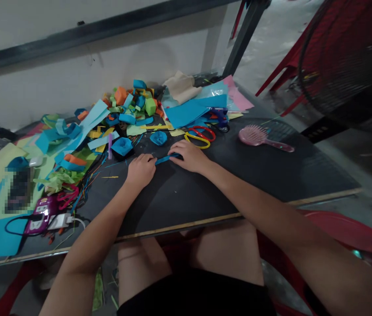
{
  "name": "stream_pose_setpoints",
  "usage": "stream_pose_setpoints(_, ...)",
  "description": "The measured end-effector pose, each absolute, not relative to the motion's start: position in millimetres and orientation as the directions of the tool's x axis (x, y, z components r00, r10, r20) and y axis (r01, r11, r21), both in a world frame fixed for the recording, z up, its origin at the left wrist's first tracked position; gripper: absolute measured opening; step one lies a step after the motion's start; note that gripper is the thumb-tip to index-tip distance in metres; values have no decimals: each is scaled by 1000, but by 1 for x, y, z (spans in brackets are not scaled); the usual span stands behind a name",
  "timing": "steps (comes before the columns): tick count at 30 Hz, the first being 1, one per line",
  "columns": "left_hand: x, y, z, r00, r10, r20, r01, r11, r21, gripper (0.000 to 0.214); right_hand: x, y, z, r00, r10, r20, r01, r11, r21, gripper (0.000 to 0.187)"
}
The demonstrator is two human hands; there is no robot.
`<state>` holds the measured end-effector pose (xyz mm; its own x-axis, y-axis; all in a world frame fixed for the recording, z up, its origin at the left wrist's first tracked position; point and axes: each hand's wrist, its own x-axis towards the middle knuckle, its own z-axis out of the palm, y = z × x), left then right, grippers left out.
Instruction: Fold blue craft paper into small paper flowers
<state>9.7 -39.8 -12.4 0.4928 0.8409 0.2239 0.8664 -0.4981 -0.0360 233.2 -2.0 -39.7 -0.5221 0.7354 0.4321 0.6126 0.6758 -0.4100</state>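
A narrow blue paper strip (162, 159) stretches between my two hands, close above the dark tabletop (179, 197). My left hand (141, 170) pinches its left end, fingers curled. At the other end, my right hand (187, 156) is closed on the strip with thumb and fingertips. Just beyond the strip lies a folded blue paper piece (159, 138). Left of it, near my left hand, sits another blue folded paper piece (122, 147). Scissors with red and yellow handles (202, 137) lie right behind my right hand.
A pile of coloured paper pieces (130, 105) stands against the wall. Blue sheets (187, 114) lie behind the scissors. A pink hairbrush (265, 139) rests on the right; a fan (347, 66) stands beyond. A purple device (41, 215) with cables lies at the left near the table edge.
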Motion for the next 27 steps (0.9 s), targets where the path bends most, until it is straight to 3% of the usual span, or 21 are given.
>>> stream_pose_setpoints(6,13,-44,-12,462,858,224,879,-476,12,23,230,-5,-38,-532,764,365,607,645,-463,5)
stream_pose_setpoints(9,13,-43,-13,423,878,222,883,-455,117,21,229,-6,-36,-513,782,354,603,622,-500,3)
stream_pose_setpoints(16,9,-33,-14,372,911,180,814,-413,408,4,228,-8,-33,-536,763,362,537,639,-551,26)
stream_pose_setpoints(22,10,-34,-13,350,913,207,858,-402,321,8,228,-8,-36,-512,761,398,586,648,-486,14)
stream_pose_setpoints(27,13,-36,-15,333,924,188,909,-367,195,20,225,-10,-34,-510,728,458,590,684,-429,16)
